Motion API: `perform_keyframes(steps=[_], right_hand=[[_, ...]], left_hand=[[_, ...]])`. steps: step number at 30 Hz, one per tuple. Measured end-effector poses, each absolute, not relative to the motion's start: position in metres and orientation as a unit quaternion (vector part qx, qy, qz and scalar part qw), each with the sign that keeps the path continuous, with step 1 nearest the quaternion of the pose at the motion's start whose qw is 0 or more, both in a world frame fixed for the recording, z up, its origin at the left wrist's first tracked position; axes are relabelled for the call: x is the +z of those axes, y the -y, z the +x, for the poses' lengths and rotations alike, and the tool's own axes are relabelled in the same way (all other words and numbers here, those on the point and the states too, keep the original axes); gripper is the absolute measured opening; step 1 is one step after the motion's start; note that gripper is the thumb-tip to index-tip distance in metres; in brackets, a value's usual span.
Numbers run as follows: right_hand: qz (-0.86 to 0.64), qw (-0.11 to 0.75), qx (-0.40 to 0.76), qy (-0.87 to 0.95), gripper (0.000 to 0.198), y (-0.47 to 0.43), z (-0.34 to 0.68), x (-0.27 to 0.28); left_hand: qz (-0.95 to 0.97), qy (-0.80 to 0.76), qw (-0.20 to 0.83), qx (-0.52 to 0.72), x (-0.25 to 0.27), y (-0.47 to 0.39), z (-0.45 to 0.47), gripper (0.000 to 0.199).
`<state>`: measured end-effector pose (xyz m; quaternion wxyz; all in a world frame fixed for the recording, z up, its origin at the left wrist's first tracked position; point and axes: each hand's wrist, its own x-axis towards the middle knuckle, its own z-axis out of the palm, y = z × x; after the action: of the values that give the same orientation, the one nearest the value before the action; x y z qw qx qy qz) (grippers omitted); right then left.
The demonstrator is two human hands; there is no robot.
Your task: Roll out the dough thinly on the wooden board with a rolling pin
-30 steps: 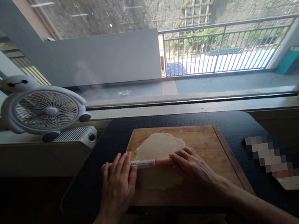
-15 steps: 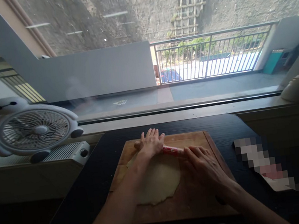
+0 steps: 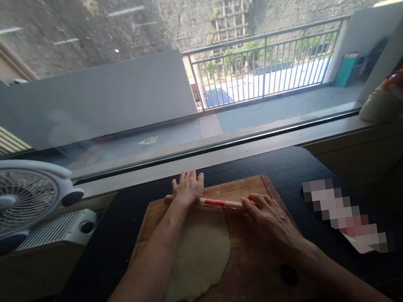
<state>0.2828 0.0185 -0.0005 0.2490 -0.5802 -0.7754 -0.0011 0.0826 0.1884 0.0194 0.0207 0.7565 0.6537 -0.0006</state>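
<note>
Here, a slim tan rolling pin with a red-and-white wrap (image 3: 214, 202) slants along the far edge of a thin, pale, rounded sheet of dough (image 3: 203, 255)

The rolling pin sits near the far side of a brown wooden board (image 3: 253, 263), which rests on a black wood-grained surface (image 3: 88, 282). The left hand (image 3: 188, 188) lies over the pin's farther portion, palm down, with its fingers stretched out flat rather than wrapped around it. The right hand (image 3: 264, 207) bends its fingers over the nearer end; whether they close underneath cannot be told.

The dough lies closer to the person than both hands, between the forearms, and the left forearm covers part of it. Its far edge reaches the pin, though how much sits underneath is hidden.

The dough looks soft, limp and easy to stretch or tear, so it is probably best supported from below with spread palms, not pinched by its uneven rim. The pin seems stiff and fairly light; its two ends offer the surest hold, while the glossy wrap may be slippery.
</note>
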Motion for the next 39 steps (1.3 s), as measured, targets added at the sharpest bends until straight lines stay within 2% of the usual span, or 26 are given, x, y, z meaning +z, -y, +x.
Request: perform_keyframes(steps=[7, 10, 15, 18, 23, 27, 31, 35, 39], right_hand=[[-0.545, 0.246, 0.069, 0.798, 0.054, 0.016, 0.281, 0.008], [-0.534, 0.241, 0.063, 0.808, 0.048, 0.007, 0.283, 0.005], [-0.576, 0.228, 0.007, 0.785, 0.030, -0.028, 0.288, 0.003], [-0.589, 0.212, -0.015, 0.780, 0.029, -0.024, 0.284, 0.009], [-0.540, 0.222, 0.031, 0.811, 0.048, 0.024, 0.268, 0.009], [-0.512, 0.236, 0.072, 0.823, 0.045, 0.033, 0.261, 0.007], [-0.559, 0.235, 0.061, 0.793, 0.022, -0.003, 0.267, 0.007], [-0.605, 0.226, 0.009, 0.764, 0.026, -0.028, 0.272, 0.003], [-0.570, 0.214, -0.032, 0.793, 0.039, 0.000, 0.256, -0.004]], left_hand=[[0.796, -0.604, 0.036, -0.003, 0.014, -0.134, 0.029, 0.054], [0.813, -0.581, 0.030, 0.015, 0.013, -0.137, 0.027, 0.056], [0.777, -0.629, 0.028, 0.019, 0.015, -0.194, 0.074, 0.057], [0.768, -0.639, 0.027, 0.023, 0.016, -0.203, 0.086, 0.057], [0.791, -0.611, -0.020, 0.026, 0.009, -0.139, 0.034, 0.052], [0.812, -0.580, -0.060, 0.017, 0.009, -0.100, 0.003, 0.053], [0.796, -0.605, -0.022, 0.000, 0.014, -0.136, 0.036, 0.051], [0.785, -0.619, 0.022, 0.011, 0.018, -0.183, 0.081, 0.054], [0.786, -0.616, 0.012, 0.038, 0.012, -0.169, 0.068, 0.056]])
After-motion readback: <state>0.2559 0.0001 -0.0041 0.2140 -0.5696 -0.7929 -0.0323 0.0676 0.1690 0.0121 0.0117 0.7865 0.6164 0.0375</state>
